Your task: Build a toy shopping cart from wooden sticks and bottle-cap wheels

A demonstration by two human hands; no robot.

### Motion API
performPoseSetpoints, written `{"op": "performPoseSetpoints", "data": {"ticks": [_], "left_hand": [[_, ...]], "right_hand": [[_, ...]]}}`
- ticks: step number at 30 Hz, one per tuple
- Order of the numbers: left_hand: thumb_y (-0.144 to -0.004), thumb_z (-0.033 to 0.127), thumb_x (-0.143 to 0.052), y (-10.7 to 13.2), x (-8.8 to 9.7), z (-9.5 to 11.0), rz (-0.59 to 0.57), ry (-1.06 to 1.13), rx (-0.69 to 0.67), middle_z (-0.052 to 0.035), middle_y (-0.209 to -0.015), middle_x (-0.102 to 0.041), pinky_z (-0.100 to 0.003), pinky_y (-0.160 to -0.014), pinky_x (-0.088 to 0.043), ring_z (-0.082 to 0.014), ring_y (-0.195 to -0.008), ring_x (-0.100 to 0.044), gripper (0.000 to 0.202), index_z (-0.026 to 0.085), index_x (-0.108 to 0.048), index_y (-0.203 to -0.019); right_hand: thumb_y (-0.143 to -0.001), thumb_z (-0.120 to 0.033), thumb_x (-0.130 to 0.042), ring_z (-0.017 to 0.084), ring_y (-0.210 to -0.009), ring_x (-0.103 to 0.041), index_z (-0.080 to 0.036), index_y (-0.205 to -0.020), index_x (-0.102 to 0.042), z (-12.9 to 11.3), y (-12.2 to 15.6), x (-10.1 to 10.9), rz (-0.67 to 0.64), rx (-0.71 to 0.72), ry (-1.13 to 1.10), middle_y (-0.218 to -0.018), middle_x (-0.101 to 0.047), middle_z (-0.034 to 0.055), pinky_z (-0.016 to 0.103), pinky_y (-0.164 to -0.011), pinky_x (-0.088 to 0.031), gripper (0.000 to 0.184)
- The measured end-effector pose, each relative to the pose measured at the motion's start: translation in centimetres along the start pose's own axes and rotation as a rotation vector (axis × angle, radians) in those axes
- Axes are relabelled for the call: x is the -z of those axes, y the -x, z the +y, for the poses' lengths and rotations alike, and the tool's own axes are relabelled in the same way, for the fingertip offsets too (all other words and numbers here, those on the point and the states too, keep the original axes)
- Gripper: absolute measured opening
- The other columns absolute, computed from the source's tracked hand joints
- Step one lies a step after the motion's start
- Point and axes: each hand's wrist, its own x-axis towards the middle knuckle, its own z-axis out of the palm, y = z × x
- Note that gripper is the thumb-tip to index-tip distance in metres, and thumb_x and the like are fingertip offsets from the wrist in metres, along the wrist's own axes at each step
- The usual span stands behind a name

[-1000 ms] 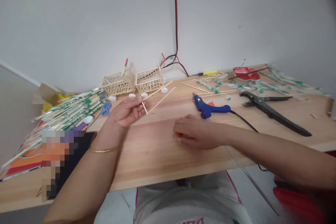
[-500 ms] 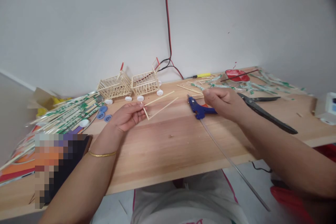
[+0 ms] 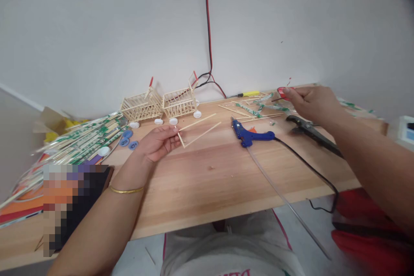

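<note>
In my left hand [image 3: 161,142] is a small three-sided frame of thin bamboo sticks [image 3: 201,122], pinched at its short crosspiece between thumb and fingers. The two long sticks point right, just above the table. My right hand [image 3: 308,100] is at the back right, over the red dish [image 3: 283,93] and a dark stick lying there. Its thumb and forefinger come together; whatever may be between them is hidden. Left of that arm lies a blue glue gun [image 3: 247,133] with a long clear glue stick [image 3: 284,200]. Black-handled shears [image 3: 312,131] lie partly under the right forearm.
Two bamboo-stick model carts [image 3: 142,105] with white wheels stand against the wall. Wrapped sticks [image 3: 87,138] and blue bottle caps [image 3: 124,141] are at left. Loose sticks, torn wrappers and a yellow-handled screwdriver [image 3: 250,93] lie at the back. The glue gun's black cord [image 3: 310,164] hangs over the front edge.
My right hand has moved right and back, from above the glue gun handle to the red dish, uncovering the handle and cord. My left hand keeps the stick frame almost still.
</note>
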Motion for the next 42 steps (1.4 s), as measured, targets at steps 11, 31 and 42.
{"op": "performPoseSetpoints", "data": {"ticks": [11,31,42], "left_hand": [[-0.069,0.012,-0.075,-0.3,-0.5,-1.4,-0.037,-0.166,0.028,-0.0076,-0.072,-0.069,-0.022,-0.059,-0.054,-0.0107,-0.060,-0.063,0.014,0.007,-0.070,-0.081],[-0.062,0.017,-0.080,-0.5,-2.2,-3.2,0.004,-0.494,0.043,-0.0022,-0.065,-0.068,-0.022,-0.054,-0.048,-0.0099,-0.053,-0.059,0.028,0.014,-0.068,-0.086],[-0.071,0.020,-0.070,-0.3,-2.5,-3.2,0.155,-1.034,-0.198,0.0028,-0.048,-0.055,-0.017,-0.039,-0.027,-0.0059,-0.041,-0.042,0.004,0.016,-0.071,-0.073]], "right_hand": [[-0.087,-0.045,-0.051,0.016,-0.063,-0.052,-0.020,-0.064,-0.055,-7.1,2.5,-1.4,-0.077,0.357,-0.235,-0.067,-0.060,0.0034,0.027,-0.060,-0.034,0.034],[-0.079,-0.017,-0.056,0.012,-0.062,-0.051,-0.017,-0.081,-0.063,-14.5,3.8,-7.6,-0.553,0.683,-0.521,-0.072,-0.064,0.0006,0.023,-0.059,-0.034,0.007],[-0.083,-0.020,-0.055,0.018,-0.078,-0.056,-0.016,-0.083,-0.063,-14.1,3.7,-8.0,-0.495,0.718,-0.424,-0.085,-0.065,0.0058,0.027,-0.069,-0.037,0.009]]}}
